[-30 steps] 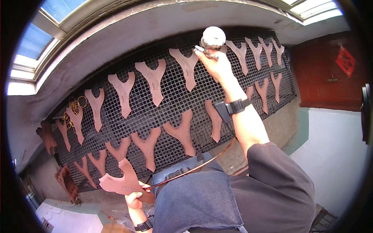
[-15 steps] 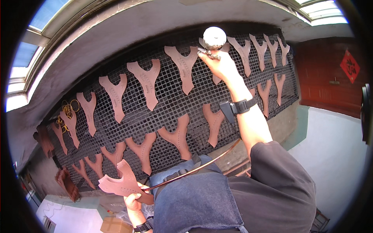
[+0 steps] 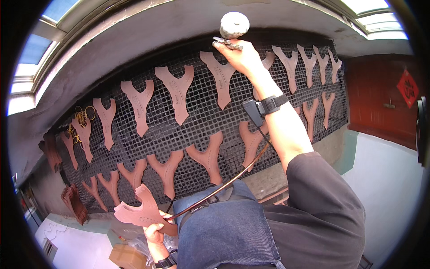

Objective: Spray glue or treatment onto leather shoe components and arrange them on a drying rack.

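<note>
My right hand [image 3: 242,56] is stretched out at the top, closed round a spray gun with a round whitish cup [image 3: 234,25]. It is over the far edge of a black mesh rack [image 3: 188,134]. My left hand [image 3: 154,234], low at the left, grips a small stack of brown Y-shaped leather pieces [image 3: 145,210], thumb on top. Similar Y-shaped pieces [image 3: 174,92] lie spread in two rows on the mesh. From beside my left hand a thin brown hose [image 3: 219,189] crosses in front of my blue denim apron [image 3: 228,228] and passes behind my right forearm.
Bundles of brown pieces [image 3: 74,204] hang at the rack's left end, near yellow loops [image 3: 81,117]. A cardboard box [image 3: 127,256] stands low at the left. A reddish door [image 3: 376,98] with a red diamond decoration [image 3: 407,88] is at the right; windows [image 3: 31,54] line the upper left.
My right hand and the spray gun have moved up and a little left, past the rack's far edge. My left hand keeps its hold on the leather pieces. The view has shifted slightly.
</note>
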{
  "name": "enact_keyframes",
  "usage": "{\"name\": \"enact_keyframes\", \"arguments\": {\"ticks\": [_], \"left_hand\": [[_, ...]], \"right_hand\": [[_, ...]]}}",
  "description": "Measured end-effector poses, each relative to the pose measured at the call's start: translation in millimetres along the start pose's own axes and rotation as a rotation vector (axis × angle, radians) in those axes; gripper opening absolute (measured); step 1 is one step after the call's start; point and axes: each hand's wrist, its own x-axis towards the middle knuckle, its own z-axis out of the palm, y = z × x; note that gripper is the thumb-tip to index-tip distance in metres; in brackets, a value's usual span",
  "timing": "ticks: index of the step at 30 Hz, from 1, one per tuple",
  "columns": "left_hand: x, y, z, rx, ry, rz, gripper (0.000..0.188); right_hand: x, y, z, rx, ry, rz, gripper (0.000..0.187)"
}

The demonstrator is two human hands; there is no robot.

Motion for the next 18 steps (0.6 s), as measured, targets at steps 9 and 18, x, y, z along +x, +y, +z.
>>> {"name": "enact_keyframes", "arguments": {"ticks": [9,18], "left_hand": [[3.7,-1.3,-3.5,-0.009,-0.045,-0.017,0.045],[14.0,12.1,-12.7,0.085,-0.135,-0.045,0.045]], "right_hand": [[-63.0,11.2,-8.0,-0.127,-0.158,0.01,0.05],[-170.1,36.3,-12.7,-0.108,-0.218,0.077,0.047]]}}
